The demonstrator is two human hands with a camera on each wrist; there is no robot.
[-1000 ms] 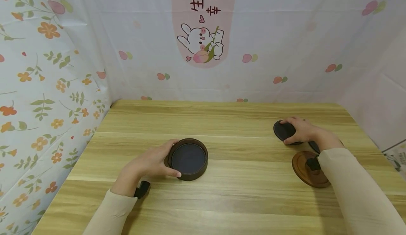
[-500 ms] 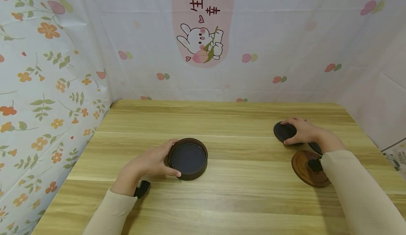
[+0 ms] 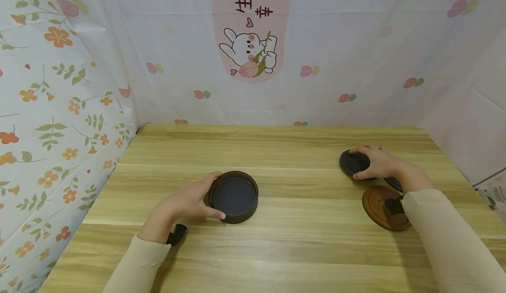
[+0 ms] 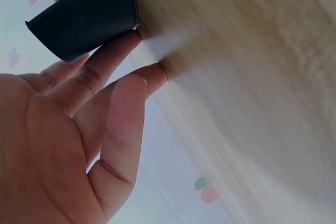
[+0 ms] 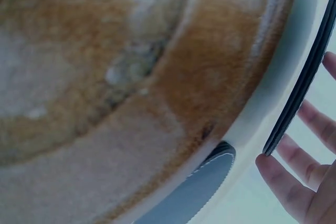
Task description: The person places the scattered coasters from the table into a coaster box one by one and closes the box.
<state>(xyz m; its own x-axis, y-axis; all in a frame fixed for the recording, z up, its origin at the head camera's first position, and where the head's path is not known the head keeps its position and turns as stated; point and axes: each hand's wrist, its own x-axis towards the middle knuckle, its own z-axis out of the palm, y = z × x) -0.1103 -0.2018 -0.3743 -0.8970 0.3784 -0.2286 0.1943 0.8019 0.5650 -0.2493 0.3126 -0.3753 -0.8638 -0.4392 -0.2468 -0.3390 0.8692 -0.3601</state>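
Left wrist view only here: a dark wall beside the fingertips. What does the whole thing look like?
Observer: In the head view, it's a round, open-topped container with a dark interior.
Operator: Understood. What's happening on the other side?
Observer: The right hand grips thin, dark round pieces, apparently stacked.
Operator: Anything closer to the person than that hand?
Observer: Yes, a round brown piece.

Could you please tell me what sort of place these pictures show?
Probably a small indoor work corner, though whether at home or in a studio I cannot tell. A wood-grain table stands before a creased rabbit-print sheet, with a floral-print sheet at the left.
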